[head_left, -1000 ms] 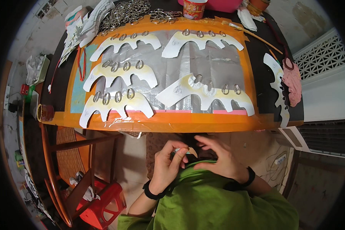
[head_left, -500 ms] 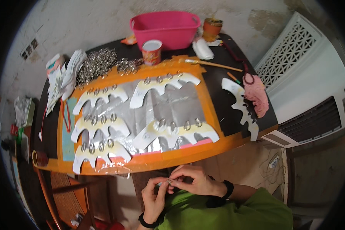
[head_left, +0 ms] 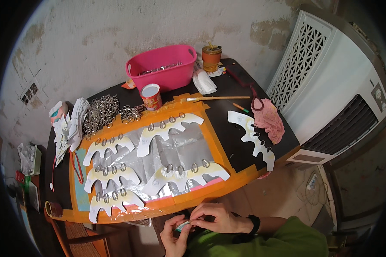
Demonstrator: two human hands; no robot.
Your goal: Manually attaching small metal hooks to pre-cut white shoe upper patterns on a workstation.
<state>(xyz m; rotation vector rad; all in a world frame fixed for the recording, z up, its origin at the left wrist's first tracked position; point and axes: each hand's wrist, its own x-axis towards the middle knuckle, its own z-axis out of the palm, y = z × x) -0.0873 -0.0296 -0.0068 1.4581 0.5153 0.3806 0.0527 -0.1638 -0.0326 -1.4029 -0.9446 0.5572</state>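
Below the table's front edge, my left hand [head_left: 172, 237] pinches a small teal-and-white object [head_left: 182, 226] between thumb and fingers. Its kind is too small to make out. My right hand [head_left: 216, 217] meets it there, thumb and fingertips closed against the object's upper end; whatever else they pinch is hidden. On the table, white scalloped paper pieces [head_left: 113, 180] lie on a silvery sheet [head_left: 152, 147] framed by orange tape. Metal rings [head_left: 194, 167] stand along their yellowish upper edges. Another such piece [head_left: 248, 122] with rings lies at the right.
Loose metal rings [head_left: 101, 112] are heaped at the back left, beside a red tin [head_left: 151, 97] and a pink basket [head_left: 167, 79] with metal pieces inside. A brush [head_left: 218, 98], scissors [head_left: 257, 100] and a pink cloth [head_left: 268, 122] lie right. A white air cooler [head_left: 330, 98] stands beyond.
The view has tilted up, so the table sits lower and the basket's contents show. Both hands stay together; the teal-and-white object between them now shows more clearly.
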